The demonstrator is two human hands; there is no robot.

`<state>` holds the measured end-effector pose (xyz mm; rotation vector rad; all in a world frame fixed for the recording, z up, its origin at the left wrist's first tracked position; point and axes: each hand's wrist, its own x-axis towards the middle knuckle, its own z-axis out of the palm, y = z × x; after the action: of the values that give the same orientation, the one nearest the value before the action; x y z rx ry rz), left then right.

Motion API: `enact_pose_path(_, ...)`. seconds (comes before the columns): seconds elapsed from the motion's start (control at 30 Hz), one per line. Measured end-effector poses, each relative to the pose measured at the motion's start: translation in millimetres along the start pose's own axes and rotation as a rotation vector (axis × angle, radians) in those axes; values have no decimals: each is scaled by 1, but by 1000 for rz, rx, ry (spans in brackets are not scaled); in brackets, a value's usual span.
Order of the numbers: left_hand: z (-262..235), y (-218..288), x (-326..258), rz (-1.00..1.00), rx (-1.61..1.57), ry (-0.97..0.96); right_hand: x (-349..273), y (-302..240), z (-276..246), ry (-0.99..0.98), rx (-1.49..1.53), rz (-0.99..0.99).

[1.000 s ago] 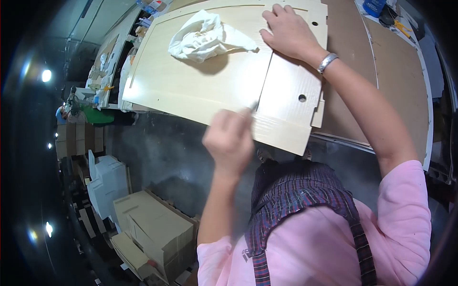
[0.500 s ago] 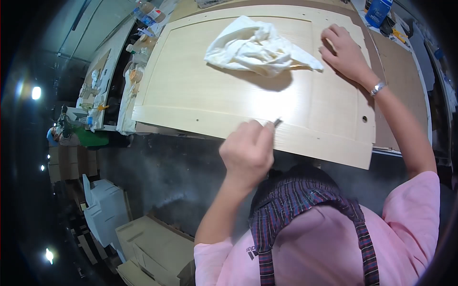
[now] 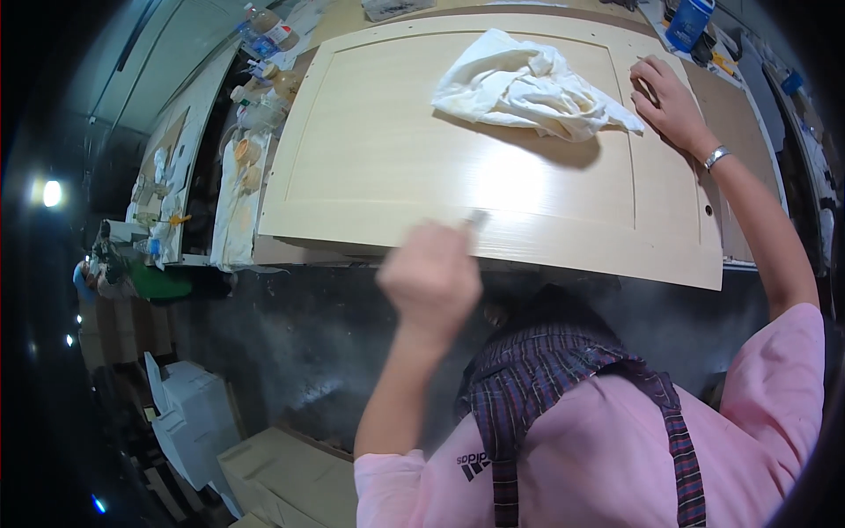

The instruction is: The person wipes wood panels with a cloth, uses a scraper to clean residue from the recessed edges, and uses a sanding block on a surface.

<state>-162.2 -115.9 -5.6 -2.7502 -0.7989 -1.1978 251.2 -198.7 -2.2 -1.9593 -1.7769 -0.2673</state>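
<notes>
A pale wooden panel point(image 3: 378, 189) with a grooved frame lies on the bench before me. My left hand point(image 3: 431, 277) is closed at its near edge, blurred by motion. From its fingers sticks a small, dark, flat-tipped tool point(image 3: 478, 217); its kind is hard to make out, and the rest is hidden in the fist. At the panel's far right, my right hand point(image 3: 666, 104) rests with bent fingers, thumb apart from them, and nothing visible between. Left of that hand, a crumpled white cloth point(image 3: 537, 88) lies on the panel, one corner pointing toward the fingers.
Plastic bottles point(image 3: 264, 110) and stained containers crowd the bench left of the panel. A blue container point(image 3: 689, 25) stands at the far right. Brown board point(image 3: 739, 114) extends beyond the panel's right edge. Below left are a white plastic object point(image 3: 194, 422) and cardboard point(image 3: 282, 466).
My left hand has moved left along the panel's near edge with the small tool. The panel, cloth and right hand appear farther right in view, as the whole view has shifted.
</notes>
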Motion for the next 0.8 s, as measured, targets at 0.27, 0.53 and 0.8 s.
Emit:
enact_pose_path(0.27, -47, -136, -12, -438, 302, 122, 4, -11, -4, -13, 28, 16)
enact_pose_path(0.53, 6, 85, 6, 99, -210, -17, 3, -4, -4, -19, 14, 10)
enact_pose_path(0.8, 28, 61, 25, -86, -25, -11, 3, 1, 2, 10, -39, -33)
